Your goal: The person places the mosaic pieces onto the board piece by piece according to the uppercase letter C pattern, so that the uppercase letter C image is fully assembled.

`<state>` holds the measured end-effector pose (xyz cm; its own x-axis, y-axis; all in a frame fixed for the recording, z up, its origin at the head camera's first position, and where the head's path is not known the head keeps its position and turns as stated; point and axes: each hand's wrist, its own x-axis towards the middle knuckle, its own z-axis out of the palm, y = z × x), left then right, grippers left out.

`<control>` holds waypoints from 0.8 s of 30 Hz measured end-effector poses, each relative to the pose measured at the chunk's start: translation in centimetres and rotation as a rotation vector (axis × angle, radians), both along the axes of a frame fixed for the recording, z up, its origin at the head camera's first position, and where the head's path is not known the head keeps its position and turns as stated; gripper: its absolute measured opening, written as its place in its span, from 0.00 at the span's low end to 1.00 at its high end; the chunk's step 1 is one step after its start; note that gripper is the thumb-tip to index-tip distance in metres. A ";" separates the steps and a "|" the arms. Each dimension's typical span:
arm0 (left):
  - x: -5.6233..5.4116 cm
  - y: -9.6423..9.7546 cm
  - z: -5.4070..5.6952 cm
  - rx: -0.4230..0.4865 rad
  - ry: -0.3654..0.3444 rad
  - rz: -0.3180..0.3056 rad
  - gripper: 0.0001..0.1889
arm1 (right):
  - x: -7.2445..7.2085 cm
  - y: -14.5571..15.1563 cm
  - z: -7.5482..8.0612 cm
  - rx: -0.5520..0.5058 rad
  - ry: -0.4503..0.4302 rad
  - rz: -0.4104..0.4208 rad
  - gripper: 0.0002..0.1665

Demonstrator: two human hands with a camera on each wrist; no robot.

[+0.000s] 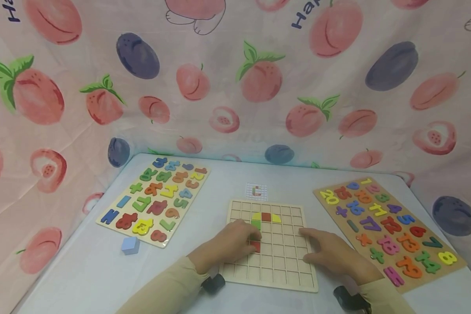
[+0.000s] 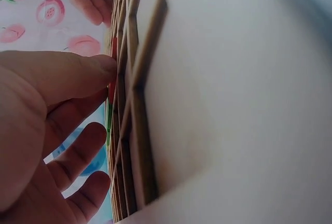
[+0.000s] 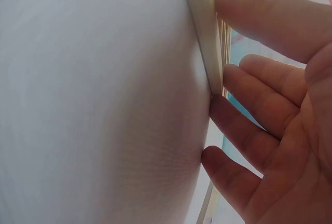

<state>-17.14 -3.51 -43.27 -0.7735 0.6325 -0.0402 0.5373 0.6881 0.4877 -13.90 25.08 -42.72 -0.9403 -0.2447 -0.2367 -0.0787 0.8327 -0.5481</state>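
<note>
A pale wooden grid board (image 1: 286, 277) lies on the table, with a red square block (image 1: 266, 216) between two yellow curved blocks (image 1: 276, 218) in one of its upper rows. Below the left yellow one sits a green block (image 1: 256, 224). My left hand (image 1: 235, 242) reaches over the board's left half, pinching another red block (image 1: 255, 247) in the grid between thumb and index finger; its other fingers hang loosely, as the left wrist view shows. My right hand (image 1: 331, 250), fingers relaxed, touches the board's right edge with its fingertips.
A small pattern card (image 1: 256, 191) lies behind the grid board. Number puzzle boards stand to the left (image 1: 162, 242) and right (image 1: 410, 285). A light blue cube (image 1: 130, 245) sits by the left puzzle. A fruit-print curtain (image 1: 227, 87) hangs behind the table.
</note>
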 end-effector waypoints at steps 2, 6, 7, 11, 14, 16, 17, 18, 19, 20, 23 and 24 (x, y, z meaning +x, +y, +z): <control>0.0 0.0 0.0 0.004 0.007 0.001 0.13 | 0.0 0.0 0.0 -0.001 -0.001 0.000 0.44; 0.0 0.0 -0.1 0.004 0.029 0.001 0.12 | 0.0 0.0 0.0 0.000 0.000 0.001 0.44; 0.0 0.0 -0.2 0.004 0.032 0.001 0.12 | 0.0 0.0 0.0 0.000 0.003 0.003 0.44; 0.0 0.1 -0.4 0.005 0.036 0.009 0.12 | -0.1 0.0 0.0 0.001 0.006 0.005 0.44; -0.1 0.1 -0.4 0.005 0.031 0.018 0.12 | -0.1 0.0 -0.1 0.004 0.005 0.003 0.44; -0.1 0.1 -0.4 0.005 0.029 0.022 0.12 | -0.1 0.0 -0.1 0.007 0.005 0.001 0.44; -0.1 0.2 -0.4 0.005 0.028 0.024 0.12 | -0.1 0.0 -0.1 0.009 0.006 0.000 0.44; -0.1 0.2 -0.4 0.006 0.026 0.024 0.12 | -0.1 0.0 -0.1 0.011 0.006 -0.001 0.44; -0.1 0.2 -0.5 0.009 0.024 0.024 0.12 | -0.1 0.0 -0.1 0.013 0.006 -0.001 0.44; -0.1 0.1 -0.4 0.012 0.022 0.022 0.12 | -0.1 0.0 0.0 0.012 0.004 -0.002 0.44; -0.3 -0.1 -0.5 0.019 0.011 0.016 0.13 | -0.1 0.0 0.0 0.014 0.001 -0.003 0.44; -0.4 -0.2 -0.5 0.021 0.001 0.019 0.13 | -0.1 0.0 0.0 0.016 -0.002 -0.004 0.44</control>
<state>-17.50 -3.71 -43.73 -0.7853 0.6185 -0.0261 0.5249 0.6876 0.5017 -14.00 25.04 -42.73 -0.9406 -0.2376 -0.2424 -0.0746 0.8414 -0.5353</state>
